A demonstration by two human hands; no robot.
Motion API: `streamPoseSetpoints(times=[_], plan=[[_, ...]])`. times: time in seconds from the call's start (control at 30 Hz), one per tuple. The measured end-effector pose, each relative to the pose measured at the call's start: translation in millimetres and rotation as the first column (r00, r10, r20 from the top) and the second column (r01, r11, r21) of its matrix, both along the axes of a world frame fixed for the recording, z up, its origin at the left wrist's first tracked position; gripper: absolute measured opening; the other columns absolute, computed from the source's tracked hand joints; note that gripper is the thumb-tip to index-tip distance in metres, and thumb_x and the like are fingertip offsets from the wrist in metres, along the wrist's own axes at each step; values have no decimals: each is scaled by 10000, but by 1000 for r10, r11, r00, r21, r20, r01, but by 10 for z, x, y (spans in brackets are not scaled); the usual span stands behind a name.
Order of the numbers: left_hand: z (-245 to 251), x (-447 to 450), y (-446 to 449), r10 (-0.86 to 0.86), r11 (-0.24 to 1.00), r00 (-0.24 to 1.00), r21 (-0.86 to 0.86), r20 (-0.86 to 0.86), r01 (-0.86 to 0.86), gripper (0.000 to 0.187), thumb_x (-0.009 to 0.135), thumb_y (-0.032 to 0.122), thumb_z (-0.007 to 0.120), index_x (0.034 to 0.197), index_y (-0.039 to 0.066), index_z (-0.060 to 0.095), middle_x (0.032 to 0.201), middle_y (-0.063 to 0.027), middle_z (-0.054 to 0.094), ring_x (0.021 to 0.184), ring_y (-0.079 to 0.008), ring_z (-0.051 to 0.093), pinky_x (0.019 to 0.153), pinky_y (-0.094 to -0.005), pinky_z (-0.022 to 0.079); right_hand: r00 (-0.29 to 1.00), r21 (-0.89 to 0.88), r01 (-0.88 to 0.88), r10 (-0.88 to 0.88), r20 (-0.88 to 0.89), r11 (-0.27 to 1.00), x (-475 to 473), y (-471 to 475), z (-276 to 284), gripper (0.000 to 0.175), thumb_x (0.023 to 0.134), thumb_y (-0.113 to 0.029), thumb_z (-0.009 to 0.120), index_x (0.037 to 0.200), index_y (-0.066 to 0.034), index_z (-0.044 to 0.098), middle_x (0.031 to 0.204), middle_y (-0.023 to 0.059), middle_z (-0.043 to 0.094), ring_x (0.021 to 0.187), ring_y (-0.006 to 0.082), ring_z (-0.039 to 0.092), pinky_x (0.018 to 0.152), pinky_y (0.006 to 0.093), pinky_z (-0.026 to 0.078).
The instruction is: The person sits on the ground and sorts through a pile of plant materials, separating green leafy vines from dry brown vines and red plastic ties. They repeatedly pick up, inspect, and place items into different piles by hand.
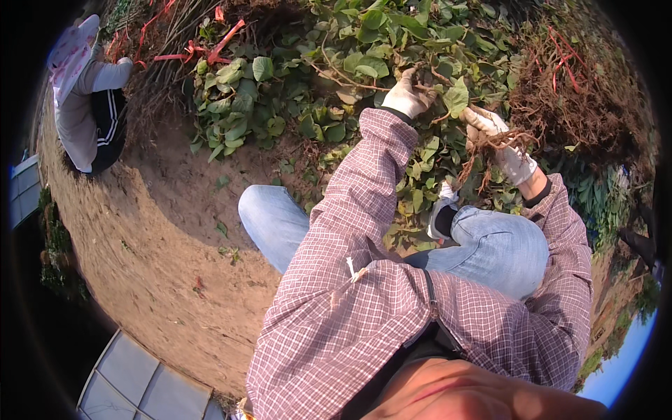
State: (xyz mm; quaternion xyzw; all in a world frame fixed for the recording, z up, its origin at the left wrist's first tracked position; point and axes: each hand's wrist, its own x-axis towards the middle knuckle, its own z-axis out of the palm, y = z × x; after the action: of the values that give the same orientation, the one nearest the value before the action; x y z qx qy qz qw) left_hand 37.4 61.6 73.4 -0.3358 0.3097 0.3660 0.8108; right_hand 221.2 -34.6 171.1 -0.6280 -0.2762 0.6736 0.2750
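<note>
My left hand [410,95], in a soiled white glove, has its fingers closed on a thin brown plant stem [362,85] that runs off to the left over a heap of green leaves [315,100]. Lower and to the right, my right hand [499,139], gloved too, holds a leafy seedling by its lower stem. The seedling's brown roots [506,142] hang across the glove, and a green leaf [455,98] stands between the two hands.
Bundled bare-root plants with red ties [577,89] lie at the right. More tied stems [163,73] are piled at the upper left, beside a crouching person [86,105] in a patterned head covering. Bare soil [173,252] stretches at the left. My shoe [441,215] rests among leaves.
</note>
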Motion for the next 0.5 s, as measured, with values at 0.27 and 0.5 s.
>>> streamPoseSetpoints(times=[0.27, 0.5], plan=[[460, -372, -279, -96, 648, 990, 749, -99, 137, 420, 968, 332, 595, 1229, 7, 542, 1158, -112, 623, 1040, -264, 620, 957, -435, 498, 997, 126, -23, 33, -74, 992, 321, -149, 1085, 345, 955, -346, 621, 1086, -31, 573, 594, -8, 470, 521, 116, 475, 547, 284, 414], [-595, -318, -453, 11, 920, 990, 389, -138, 44, 285, 1004, 341, 525, 853, 101, 549, 785, -25, 596, 742, -214, 600, 706, -391, 525, 964, -208, 56, -107, -244, 976, -112, 22, 780, 330, 953, -308, 637, 1133, -32, 623, 648, -99, 402, 512, 25, 322, 465, 212, 277]])
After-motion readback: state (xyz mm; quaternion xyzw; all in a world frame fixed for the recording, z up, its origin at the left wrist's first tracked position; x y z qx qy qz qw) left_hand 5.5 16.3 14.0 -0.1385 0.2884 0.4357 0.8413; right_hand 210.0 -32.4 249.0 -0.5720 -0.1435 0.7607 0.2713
